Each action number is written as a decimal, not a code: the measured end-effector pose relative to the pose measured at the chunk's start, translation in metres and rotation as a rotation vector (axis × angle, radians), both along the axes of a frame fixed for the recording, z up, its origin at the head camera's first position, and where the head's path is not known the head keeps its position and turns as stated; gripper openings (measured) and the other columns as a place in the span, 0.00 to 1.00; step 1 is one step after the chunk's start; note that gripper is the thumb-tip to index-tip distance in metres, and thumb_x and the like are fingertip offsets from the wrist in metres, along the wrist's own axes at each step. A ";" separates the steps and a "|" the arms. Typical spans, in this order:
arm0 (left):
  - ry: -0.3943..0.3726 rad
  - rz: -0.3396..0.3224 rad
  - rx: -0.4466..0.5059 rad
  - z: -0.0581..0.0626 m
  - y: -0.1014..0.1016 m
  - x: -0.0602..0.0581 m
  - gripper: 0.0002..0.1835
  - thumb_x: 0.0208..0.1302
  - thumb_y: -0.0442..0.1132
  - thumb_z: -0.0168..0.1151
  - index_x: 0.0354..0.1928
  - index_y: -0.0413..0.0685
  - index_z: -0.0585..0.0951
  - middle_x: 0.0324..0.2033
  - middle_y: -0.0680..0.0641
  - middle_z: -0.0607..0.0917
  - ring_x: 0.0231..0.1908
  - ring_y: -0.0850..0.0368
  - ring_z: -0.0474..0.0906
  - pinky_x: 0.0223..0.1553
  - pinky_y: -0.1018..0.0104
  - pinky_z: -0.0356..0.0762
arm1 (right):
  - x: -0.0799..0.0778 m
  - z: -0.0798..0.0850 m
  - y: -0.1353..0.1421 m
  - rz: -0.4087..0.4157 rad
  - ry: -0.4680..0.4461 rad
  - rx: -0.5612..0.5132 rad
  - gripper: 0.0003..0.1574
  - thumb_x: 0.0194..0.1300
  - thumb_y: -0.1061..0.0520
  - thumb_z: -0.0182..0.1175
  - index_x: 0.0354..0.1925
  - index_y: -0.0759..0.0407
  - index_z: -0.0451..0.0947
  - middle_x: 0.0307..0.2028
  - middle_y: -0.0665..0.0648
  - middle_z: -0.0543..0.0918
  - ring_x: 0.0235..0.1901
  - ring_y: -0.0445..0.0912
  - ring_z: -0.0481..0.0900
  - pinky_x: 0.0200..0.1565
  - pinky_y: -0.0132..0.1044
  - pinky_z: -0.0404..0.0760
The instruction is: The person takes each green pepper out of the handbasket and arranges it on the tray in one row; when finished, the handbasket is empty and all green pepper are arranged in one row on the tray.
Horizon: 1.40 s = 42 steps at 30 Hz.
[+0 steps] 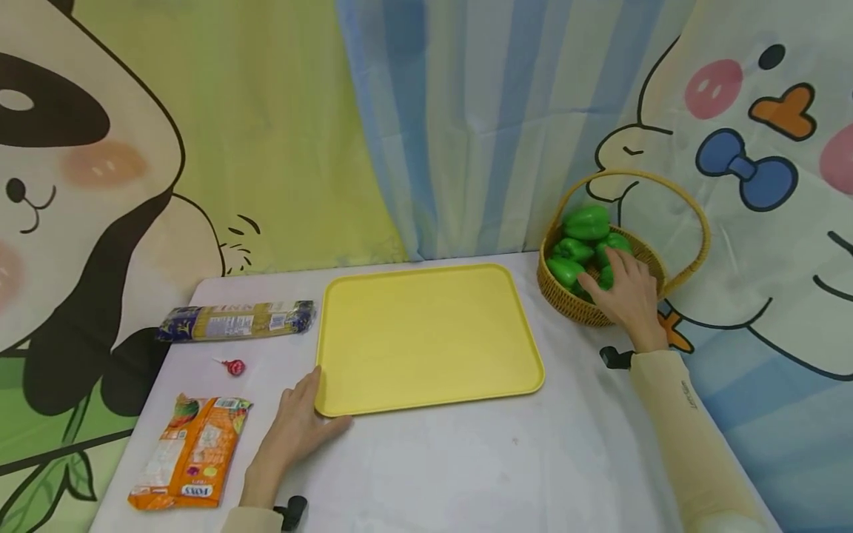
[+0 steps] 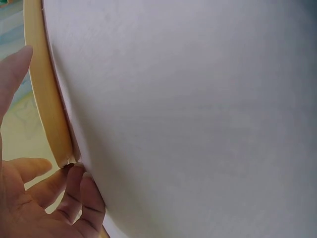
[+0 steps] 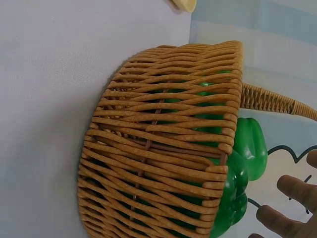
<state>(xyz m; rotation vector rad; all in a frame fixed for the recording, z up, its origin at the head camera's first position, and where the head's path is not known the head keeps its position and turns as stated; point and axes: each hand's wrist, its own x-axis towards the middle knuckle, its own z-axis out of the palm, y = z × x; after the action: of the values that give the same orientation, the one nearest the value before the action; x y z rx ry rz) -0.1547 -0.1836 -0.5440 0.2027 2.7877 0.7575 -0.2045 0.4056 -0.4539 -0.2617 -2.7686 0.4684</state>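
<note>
A yellow tray (image 1: 429, 340) lies on the white table. My left hand (image 1: 296, 426) is at its near left corner, fingers along the left side and thumb by the front edge. In the left wrist view, the fingertips (image 2: 74, 171) touch the tray's corner (image 2: 57, 134). My right hand (image 1: 628, 296) reaches over a wicker basket (image 1: 566, 300) of several green bell peppers (image 1: 586, 222). Its fingers are spread just above the peppers and hold none. In the right wrist view, fingers (image 3: 280, 220) hover beside the peppers (image 3: 250, 148) at the basket's rim.
Left of the tray lie a pack of spaghetti (image 1: 236, 320), a red lollipop (image 1: 234, 367) and an orange snack bag (image 1: 193, 451). The basket's tall handle (image 1: 700, 215) arches up behind my right hand. Printed curtains (image 1: 466, 126) hang behind the table.
</note>
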 end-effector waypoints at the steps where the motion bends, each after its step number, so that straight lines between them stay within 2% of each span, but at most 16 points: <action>1: 0.005 -0.003 0.000 0.001 -0.001 -0.001 0.66 0.51 0.68 0.72 0.80 0.42 0.47 0.76 0.35 0.58 0.59 0.43 0.64 0.62 0.41 0.70 | -0.001 0.000 0.001 0.001 -0.006 -0.001 0.55 0.68 0.24 0.47 0.78 0.56 0.54 0.74 0.70 0.60 0.69 0.73 0.56 0.58 0.75 0.58; 10: 0.048 -0.028 -0.009 0.003 -0.001 -0.004 0.63 0.53 0.66 0.71 0.79 0.38 0.51 0.74 0.33 0.61 0.58 0.42 0.66 0.61 0.40 0.71 | -0.008 0.002 0.015 -0.008 -0.067 -0.001 0.58 0.68 0.22 0.44 0.78 0.57 0.51 0.76 0.71 0.57 0.70 0.75 0.54 0.59 0.77 0.55; 16: 0.068 -0.018 -0.011 0.004 -0.002 -0.004 0.62 0.53 0.65 0.72 0.78 0.38 0.52 0.75 0.33 0.62 0.59 0.41 0.67 0.63 0.39 0.70 | -0.007 0.004 0.023 -0.013 -0.095 -0.009 0.59 0.66 0.21 0.44 0.79 0.56 0.49 0.76 0.72 0.56 0.70 0.75 0.53 0.61 0.76 0.54; 24: 0.079 -0.016 -0.009 0.005 -0.003 -0.004 0.62 0.53 0.65 0.72 0.79 0.38 0.51 0.75 0.33 0.62 0.58 0.41 0.68 0.62 0.40 0.70 | -0.002 0.000 0.031 -0.011 -0.118 0.010 0.61 0.65 0.22 0.49 0.79 0.59 0.50 0.73 0.75 0.58 0.68 0.77 0.55 0.63 0.76 0.52; 34: 0.061 -0.005 -0.010 0.002 -0.003 -0.005 0.63 0.53 0.64 0.73 0.79 0.38 0.50 0.75 0.33 0.61 0.58 0.41 0.68 0.62 0.40 0.70 | -0.001 -0.008 0.031 -0.010 -0.172 0.052 0.61 0.64 0.21 0.49 0.76 0.63 0.55 0.71 0.77 0.60 0.64 0.78 0.59 0.56 0.78 0.61; 42: 0.008 0.011 -0.009 -0.001 0.000 -0.005 0.65 0.51 0.68 0.72 0.79 0.41 0.50 0.76 0.34 0.60 0.61 0.41 0.67 0.66 0.39 0.68 | -0.002 -0.019 0.033 -0.031 -0.244 0.082 0.66 0.62 0.17 0.47 0.76 0.64 0.54 0.71 0.78 0.58 0.64 0.80 0.57 0.56 0.79 0.61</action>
<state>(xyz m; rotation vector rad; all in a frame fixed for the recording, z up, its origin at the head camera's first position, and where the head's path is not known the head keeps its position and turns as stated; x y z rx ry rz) -0.1597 -0.1839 -0.5451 0.1890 2.8013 0.7482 -0.2064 0.4384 -0.4731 -0.3643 -3.0074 0.3328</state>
